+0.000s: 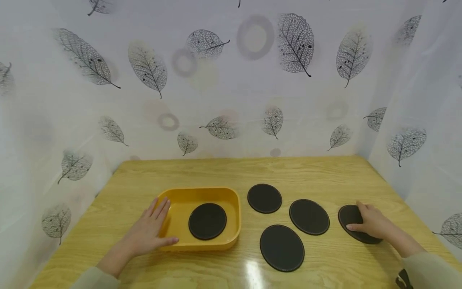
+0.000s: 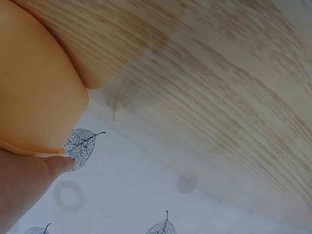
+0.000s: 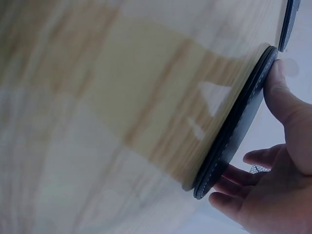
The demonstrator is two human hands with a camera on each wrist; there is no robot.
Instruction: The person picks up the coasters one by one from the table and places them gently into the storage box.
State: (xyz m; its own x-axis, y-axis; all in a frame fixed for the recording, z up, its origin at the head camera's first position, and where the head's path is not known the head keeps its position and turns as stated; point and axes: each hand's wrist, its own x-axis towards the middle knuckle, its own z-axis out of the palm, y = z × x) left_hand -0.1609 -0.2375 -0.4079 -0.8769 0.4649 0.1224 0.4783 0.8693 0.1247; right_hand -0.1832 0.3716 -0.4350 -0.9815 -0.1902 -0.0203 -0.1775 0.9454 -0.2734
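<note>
No readable text, label, brand, number or sign in view.
The black disc [image 1: 348, 215] held by the right hand [image 1: 375, 222] shows a dark face without legible lettering; so do the three loose discs [image 1: 309, 217] to the left of that grip and the inner disc [image 1: 207, 221] within the yellow tray [image 1: 202, 245] that the left hand [image 1: 148, 232] touches. Beyond both hands, the curtain [image 1: 231, 88] carries printed leaves and rings, pictures rather than characters.
</note>
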